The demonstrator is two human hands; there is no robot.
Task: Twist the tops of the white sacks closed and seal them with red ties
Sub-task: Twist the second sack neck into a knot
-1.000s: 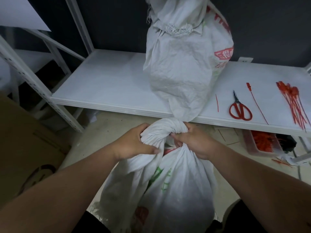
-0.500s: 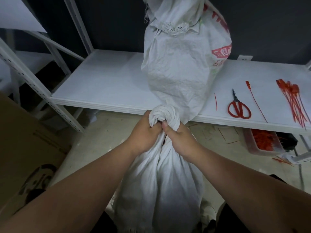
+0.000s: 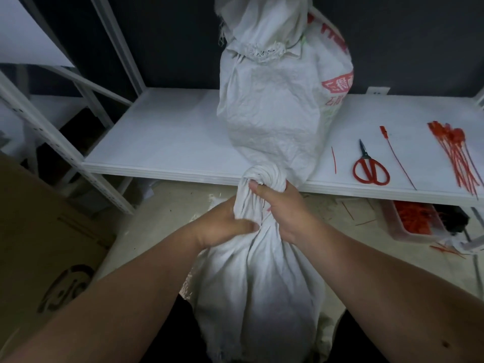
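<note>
Clamped in both fists is the twisted neck of the white sack [image 3: 251, 271] — right hand [image 3: 281, 208] just under the coil, left hand [image 3: 222, 226] lower, so the twist cannot unwind. Red ties [image 3: 455, 153] lie well right of the grip — unused.

Dark wall [image 3: 392, 43] behind — white metal shelf [image 3: 167, 137] on slotted uprights, pale concrete floor [image 3: 162, 205], brown cardboard box [image 3: 47, 244] at left.
</note>
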